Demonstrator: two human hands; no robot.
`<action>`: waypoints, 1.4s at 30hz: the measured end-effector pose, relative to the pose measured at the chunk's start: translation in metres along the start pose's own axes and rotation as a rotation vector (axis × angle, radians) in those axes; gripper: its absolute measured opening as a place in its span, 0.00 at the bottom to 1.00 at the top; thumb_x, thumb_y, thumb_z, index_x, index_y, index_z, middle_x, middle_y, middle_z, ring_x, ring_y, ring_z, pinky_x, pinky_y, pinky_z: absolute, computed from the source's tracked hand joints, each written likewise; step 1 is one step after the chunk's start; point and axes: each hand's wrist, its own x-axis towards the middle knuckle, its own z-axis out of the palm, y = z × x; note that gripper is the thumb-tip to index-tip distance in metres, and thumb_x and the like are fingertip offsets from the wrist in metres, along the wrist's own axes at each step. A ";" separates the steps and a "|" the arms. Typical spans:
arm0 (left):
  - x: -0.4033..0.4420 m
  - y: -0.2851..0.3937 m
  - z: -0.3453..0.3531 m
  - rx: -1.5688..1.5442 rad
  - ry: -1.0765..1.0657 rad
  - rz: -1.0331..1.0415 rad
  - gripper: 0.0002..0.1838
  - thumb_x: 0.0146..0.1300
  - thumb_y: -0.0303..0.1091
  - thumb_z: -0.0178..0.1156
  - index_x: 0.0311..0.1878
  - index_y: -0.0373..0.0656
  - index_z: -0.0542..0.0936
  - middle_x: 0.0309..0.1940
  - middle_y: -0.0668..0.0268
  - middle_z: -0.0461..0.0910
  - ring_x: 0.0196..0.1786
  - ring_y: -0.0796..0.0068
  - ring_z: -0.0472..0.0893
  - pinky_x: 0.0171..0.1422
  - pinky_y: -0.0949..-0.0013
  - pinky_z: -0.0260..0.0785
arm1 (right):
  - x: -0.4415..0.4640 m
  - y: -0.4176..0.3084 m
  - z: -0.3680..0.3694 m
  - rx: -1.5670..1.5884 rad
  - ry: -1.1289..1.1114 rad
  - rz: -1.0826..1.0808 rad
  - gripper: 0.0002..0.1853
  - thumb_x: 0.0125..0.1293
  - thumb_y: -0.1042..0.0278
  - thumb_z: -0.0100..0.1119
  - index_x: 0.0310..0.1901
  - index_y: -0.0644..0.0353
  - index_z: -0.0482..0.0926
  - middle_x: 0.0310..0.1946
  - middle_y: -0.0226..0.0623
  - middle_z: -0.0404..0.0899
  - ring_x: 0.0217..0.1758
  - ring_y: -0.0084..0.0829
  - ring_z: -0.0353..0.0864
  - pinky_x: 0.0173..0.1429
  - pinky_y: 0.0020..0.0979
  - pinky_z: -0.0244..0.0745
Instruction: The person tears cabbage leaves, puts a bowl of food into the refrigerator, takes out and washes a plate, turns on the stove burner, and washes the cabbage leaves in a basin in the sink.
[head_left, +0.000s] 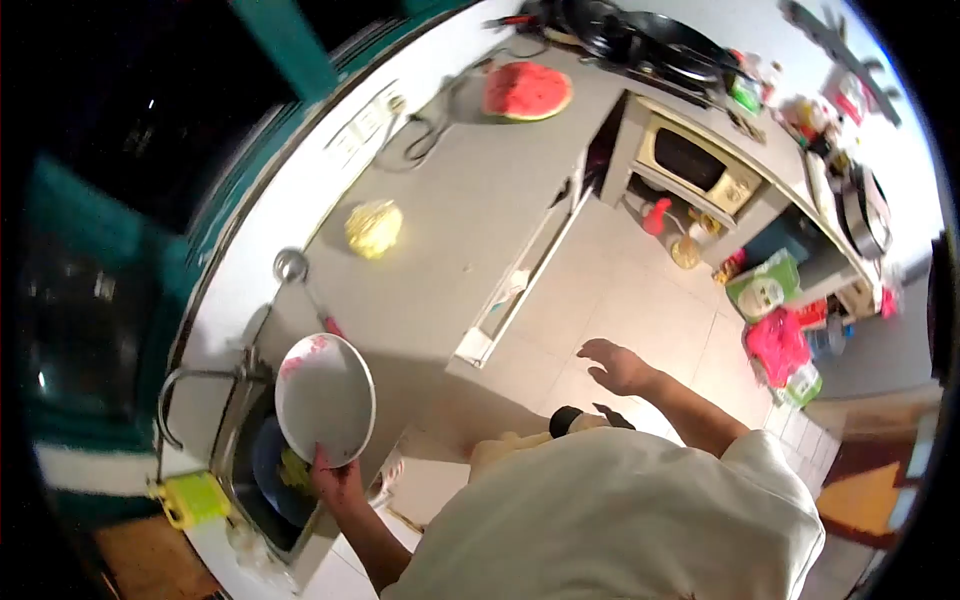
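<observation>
My left hand (335, 478) grips the near rim of a white plate (328, 400) with a pink flower pattern, its inner face turned up toward me. The plate is held over the edge of the sink (232, 455) and covers part of it. Below it in the sink sits a blue basin (268, 470) with yellow-green leaves (293, 470). My right hand (615, 368) hangs out over the floor with its fingers apart, holding nothing. A ladle (291, 266) with a pink handle lies beyond the plate, and a pale yellow cabbage (374, 229) rests further along the counter.
A cut watermelon (527, 91) sits at the far end of the counter (450, 220). Beyond it are black pans (675, 48). A faucet (205, 374) arches beside the sink, near a yellow-green container (192, 499). An open drawer (530, 275) juts out. A microwave (697, 160) stands on a shelf.
</observation>
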 end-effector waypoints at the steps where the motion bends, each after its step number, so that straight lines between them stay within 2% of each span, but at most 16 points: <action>1: 0.000 -0.020 0.015 0.046 -0.054 -0.025 0.22 0.56 0.29 0.56 0.55 0.40 0.68 0.53 0.57 0.70 0.56 0.58 0.69 0.60 0.52 0.60 | -0.013 0.011 -0.010 0.004 0.028 0.093 0.18 0.55 0.69 0.51 0.49 0.58 0.70 0.51 0.47 0.68 0.55 0.45 0.66 0.57 0.37 0.65; 2: 0.003 -0.041 0.033 0.087 -0.107 -0.055 0.21 0.56 0.29 0.56 0.54 0.40 0.69 0.52 0.57 0.71 0.55 0.59 0.69 0.60 0.52 0.60 | -0.022 0.023 -0.021 0.005 0.053 0.189 0.18 0.55 0.70 0.51 0.49 0.59 0.70 0.51 0.46 0.68 0.55 0.45 0.67 0.57 0.37 0.66; 7: -0.004 -0.148 0.148 0.289 -0.292 -0.109 0.25 0.60 0.31 0.52 0.59 0.35 0.61 0.57 0.56 0.65 0.58 0.57 0.66 0.61 0.47 0.59 | -0.036 0.069 -0.067 0.107 0.161 0.296 0.19 0.54 0.70 0.51 0.50 0.58 0.69 0.52 0.46 0.67 0.53 0.45 0.69 0.54 0.38 0.68; 10: 0.017 -0.209 0.204 0.183 -0.482 -0.437 0.23 0.61 0.31 0.50 0.59 0.36 0.62 0.56 0.55 0.66 0.58 0.56 0.66 0.61 0.47 0.59 | -0.026 0.106 -0.100 0.106 0.236 0.323 0.19 0.54 0.71 0.52 0.50 0.58 0.69 0.52 0.47 0.67 0.52 0.46 0.69 0.53 0.38 0.69; 13: 0.018 -0.285 0.274 0.297 -0.409 -0.436 0.21 0.61 0.31 0.49 0.57 0.37 0.64 0.55 0.56 0.68 0.57 0.57 0.67 0.61 0.48 0.59 | -0.013 0.148 -0.142 0.087 0.331 0.338 0.20 0.53 0.72 0.52 0.50 0.58 0.69 0.51 0.48 0.67 0.52 0.46 0.69 0.53 0.38 0.69; 16: 0.037 -0.354 0.330 0.340 -0.476 -0.520 0.19 0.61 0.32 0.49 0.56 0.38 0.65 0.53 0.57 0.69 0.57 0.59 0.68 0.60 0.49 0.60 | -0.007 0.189 -0.190 0.020 0.404 0.348 0.20 0.53 0.73 0.52 0.50 0.59 0.69 0.51 0.48 0.67 0.51 0.46 0.70 0.53 0.37 0.69; 17: 0.044 -0.377 0.351 0.345 -0.525 -0.562 0.18 0.61 0.31 0.49 0.55 0.38 0.66 0.52 0.58 0.70 0.56 0.60 0.69 0.60 0.50 0.61 | -0.005 0.199 -0.207 0.110 0.407 0.467 0.21 0.53 0.74 0.53 0.51 0.60 0.69 0.51 0.48 0.67 0.51 0.46 0.70 0.54 0.37 0.68; 20: 0.061 -0.441 0.407 0.403 -0.620 -0.622 0.19 0.61 0.31 0.50 0.55 0.38 0.66 0.52 0.58 0.70 0.56 0.60 0.69 0.59 0.51 0.61 | 0.005 0.228 -0.265 0.178 0.476 0.554 0.23 0.53 0.73 0.53 0.53 0.60 0.67 0.51 0.49 0.66 0.51 0.46 0.70 0.54 0.37 0.68; 23: 0.062 -0.494 0.460 0.513 -0.625 -0.594 0.21 0.61 0.31 0.50 0.58 0.39 0.64 0.55 0.57 0.67 0.57 0.56 0.67 0.60 0.44 0.58 | 0.019 0.280 -0.310 -0.003 0.525 0.604 0.26 0.52 0.72 0.53 0.56 0.60 0.64 0.51 0.51 0.66 0.51 0.47 0.70 0.54 0.37 0.67; 24: 0.062 -0.510 0.477 0.550 -0.620 -0.581 0.21 0.61 0.32 0.50 0.57 0.39 0.64 0.54 0.57 0.68 0.57 0.58 0.68 0.60 0.46 0.60 | 0.025 0.303 -0.323 -0.201 0.533 0.598 0.28 0.53 0.70 0.52 0.58 0.60 0.61 0.52 0.51 0.65 0.52 0.47 0.69 0.54 0.38 0.67; 26: 0.060 -0.546 0.515 0.618 -0.630 -0.549 0.21 0.61 0.33 0.52 0.57 0.38 0.64 0.53 0.59 0.69 0.55 0.61 0.69 0.58 0.51 0.63 | 0.048 0.341 -0.363 -0.265 0.575 0.637 0.31 0.52 0.72 0.50 0.61 0.56 0.57 0.51 0.51 0.67 0.48 0.49 0.71 0.51 0.40 0.68; 29: 0.052 -0.591 0.563 0.637 -0.684 -0.557 0.22 0.60 0.33 0.52 0.57 0.38 0.64 0.53 0.58 0.69 0.55 0.60 0.69 0.58 0.50 0.63 | 0.083 0.376 -0.437 -0.282 0.588 0.667 0.38 0.52 0.74 0.47 0.65 0.44 0.46 0.38 0.51 0.75 0.37 0.48 0.76 0.41 0.43 0.71; 30: 0.050 -0.604 0.574 0.644 -0.687 -0.558 0.22 0.60 0.33 0.53 0.57 0.38 0.64 0.53 0.58 0.69 0.55 0.59 0.69 0.58 0.50 0.63 | 0.097 0.400 -0.454 -0.359 0.611 0.653 0.40 0.49 0.75 0.46 0.66 0.42 0.45 0.28 0.46 0.77 0.31 0.49 0.76 0.38 0.43 0.71; 33: 0.035 -0.646 0.618 0.572 -0.714 -0.578 0.22 0.61 0.32 0.52 0.58 0.39 0.63 0.54 0.57 0.68 0.56 0.59 0.68 0.58 0.48 0.63 | 0.130 0.432 -0.508 -0.462 0.458 0.703 0.42 0.52 0.73 0.45 0.67 0.41 0.38 0.29 0.46 0.78 0.29 0.43 0.78 0.35 0.40 0.71; 40: 0.019 -0.710 0.682 0.490 -0.659 -0.587 0.21 0.62 0.31 0.50 0.58 0.37 0.63 0.54 0.55 0.67 0.56 0.59 0.69 0.58 0.46 0.63 | 0.149 0.463 -0.551 -0.533 0.079 0.719 0.40 0.56 0.71 0.41 0.67 0.46 0.32 0.29 0.43 0.79 0.29 0.40 0.79 0.33 0.36 0.72; 42: 0.008 -0.723 0.696 0.488 -0.654 -0.536 0.21 0.62 0.30 0.49 0.58 0.35 0.62 0.53 0.54 0.68 0.55 0.59 0.69 0.58 0.49 0.64 | 0.148 0.472 -0.549 -0.527 0.117 0.671 0.40 0.56 0.71 0.42 0.67 0.49 0.32 0.28 0.43 0.79 0.29 0.40 0.79 0.33 0.35 0.72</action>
